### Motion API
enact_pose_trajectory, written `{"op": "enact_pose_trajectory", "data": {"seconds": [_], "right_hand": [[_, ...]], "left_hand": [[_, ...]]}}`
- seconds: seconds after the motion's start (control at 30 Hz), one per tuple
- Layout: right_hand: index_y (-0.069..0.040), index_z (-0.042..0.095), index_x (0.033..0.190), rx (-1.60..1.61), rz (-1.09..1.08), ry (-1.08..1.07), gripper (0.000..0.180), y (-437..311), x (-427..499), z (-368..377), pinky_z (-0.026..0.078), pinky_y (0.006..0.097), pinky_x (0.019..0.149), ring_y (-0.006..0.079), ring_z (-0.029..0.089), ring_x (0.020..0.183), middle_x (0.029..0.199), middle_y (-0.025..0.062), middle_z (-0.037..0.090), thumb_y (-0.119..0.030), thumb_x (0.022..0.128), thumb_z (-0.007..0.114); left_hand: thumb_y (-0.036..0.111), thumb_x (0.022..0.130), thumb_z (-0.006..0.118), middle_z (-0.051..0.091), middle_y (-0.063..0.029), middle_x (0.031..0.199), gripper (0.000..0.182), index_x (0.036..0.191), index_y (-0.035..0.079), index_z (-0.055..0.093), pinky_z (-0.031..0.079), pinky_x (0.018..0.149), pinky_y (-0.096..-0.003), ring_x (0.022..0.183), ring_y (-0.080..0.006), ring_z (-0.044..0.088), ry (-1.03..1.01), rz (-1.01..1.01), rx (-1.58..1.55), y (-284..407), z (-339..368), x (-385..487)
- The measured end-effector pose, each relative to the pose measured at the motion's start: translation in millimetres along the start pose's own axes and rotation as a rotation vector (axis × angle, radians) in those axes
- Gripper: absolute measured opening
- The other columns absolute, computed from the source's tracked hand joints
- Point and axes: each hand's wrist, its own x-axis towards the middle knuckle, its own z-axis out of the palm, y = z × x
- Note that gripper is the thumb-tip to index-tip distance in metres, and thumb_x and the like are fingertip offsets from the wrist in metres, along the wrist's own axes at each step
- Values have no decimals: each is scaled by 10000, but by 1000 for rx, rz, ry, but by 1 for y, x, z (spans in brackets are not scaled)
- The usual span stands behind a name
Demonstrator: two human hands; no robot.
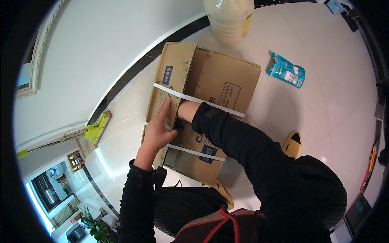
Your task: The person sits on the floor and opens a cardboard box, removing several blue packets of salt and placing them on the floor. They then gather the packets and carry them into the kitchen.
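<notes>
A brown cardboard box (228, 73) with printing and two white straps (194, 98) around it lies on the floor before me. One of its flaps is lifted, leaving a gap. My left hand (156, 129) rests on the flap at the left, thumb apart from the fingers. Through the gap, under a strap, my right hand reaches into the box; only the wrist (187, 111) shows, and the fingers are hidden inside. What they touch cannot be seen.
A large plastic bottle (229, 24) of pale contents stands beyond the box. A teal pouch (287, 71) lies on the floor to the right. A green mop head (98, 128) is near the wall at left. Yellow slippers (293, 144) are on my feet beside the box.
</notes>
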Motion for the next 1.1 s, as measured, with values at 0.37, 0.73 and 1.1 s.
{"op": "enact_pose_trajectory", "data": {"seconds": [0.37, 0.73, 1.1], "right_hand": [[-40, 442, 1384, -176, 4, 158, 441, -10, -19, 4, 296, 393, 1116, 333, 369, 1354, 1449, 213, 408, -217, 984, 388], [-59, 694, 947, -17, 265, 536, 270, -28, -12, -11, 525, 480, 772, 417, 646, 898, 887, 216, 679, -296, 846, 612], [-81, 497, 1359, -319, 363, -21, 438, -33, -26, 7, 424, 413, 1014, 327, 513, 1234, 1366, 191, 507, -262, 968, 418]], "left_hand": [[72, 611, 672, 371, -160, 1495, 974, 1498, 156, 280, 353, 1116, -378, 1341, -337, 411, 16, -13, 33, 0, 1, -1], [67, 615, 656, 394, -163, 1479, 953, 1493, 154, 296, 364, 1102, -368, 1333, -334, 421, 20, -20, -32, 2, 0, -2], [74, 625, 664, 366, -163, 1495, 945, 1492, 152, 296, 367, 1100, -374, 1334, -333, 417, 57, 46, 18, -3, 2, -3]]}}
